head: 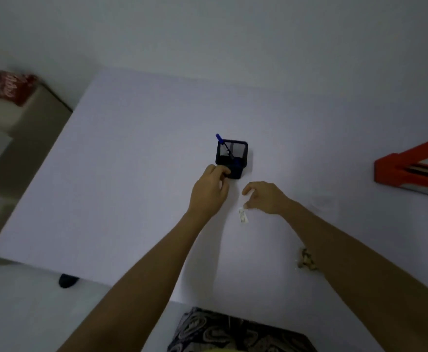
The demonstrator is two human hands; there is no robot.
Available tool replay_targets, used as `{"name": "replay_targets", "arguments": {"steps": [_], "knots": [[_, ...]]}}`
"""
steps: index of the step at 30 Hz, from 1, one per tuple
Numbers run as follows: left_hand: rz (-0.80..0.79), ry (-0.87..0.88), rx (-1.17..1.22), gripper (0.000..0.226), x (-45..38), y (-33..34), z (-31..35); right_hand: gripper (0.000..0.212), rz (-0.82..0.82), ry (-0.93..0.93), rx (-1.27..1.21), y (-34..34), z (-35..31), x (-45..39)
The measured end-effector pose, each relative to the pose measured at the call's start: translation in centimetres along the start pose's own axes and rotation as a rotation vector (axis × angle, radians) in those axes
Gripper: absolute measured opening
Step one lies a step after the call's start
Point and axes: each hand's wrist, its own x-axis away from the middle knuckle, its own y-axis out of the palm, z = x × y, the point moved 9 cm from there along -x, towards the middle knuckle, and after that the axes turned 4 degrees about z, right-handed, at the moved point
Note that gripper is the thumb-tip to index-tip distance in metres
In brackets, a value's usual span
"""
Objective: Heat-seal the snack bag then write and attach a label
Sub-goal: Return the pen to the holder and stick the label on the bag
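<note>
So the small white label (243,216) hangs pinched in right hand (266,198) fingertips, left hand (209,191) fingers curled against the mesh pen holder (231,158), white table (131,174) bare leftward.

The red tray (411,171) runs off the right edge. The left hand's fingertips (224,171) cover the near corner of the pen holder (232,156). The small label (243,215) below the right hand's fingers (248,191) is too tiny to read, and the brown thing (307,260) by that forearm is half hidden.
</note>
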Motion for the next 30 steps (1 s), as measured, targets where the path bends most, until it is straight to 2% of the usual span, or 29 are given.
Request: {"name": "replay_targets", "arguments": {"steps": [7,17,23,27,30], "knots": [[-0.085,-0.112,-0.029,0.024,4.0,2.3,-4.0,0.046,0.082,-0.123,0.094,2.8,0.5,-0.1],[-0.085,-0.107,-0.004,0.024,3.7,2.7,-3.2,0.023,0.076,-0.12,0.133,3.9,1.4,-0.4],[-0.116,-0.073,0.026,0.024,3.6,2.0,-1.5,0.019,0.051,-0.059,-0.026,3.3,1.1,1.2],[-0.11,-0.031,0.1,0.021,1.9,-0.6,2.1,0.024,0.23,0.019,-0.221,-1.2,-0.6,3.6],[-0.103,0.009,0.226,0.018,-0.4,-3.6,6.8,0.018,0.394,0.003,-0.472,-7.1,-4.0,6.6]]}}
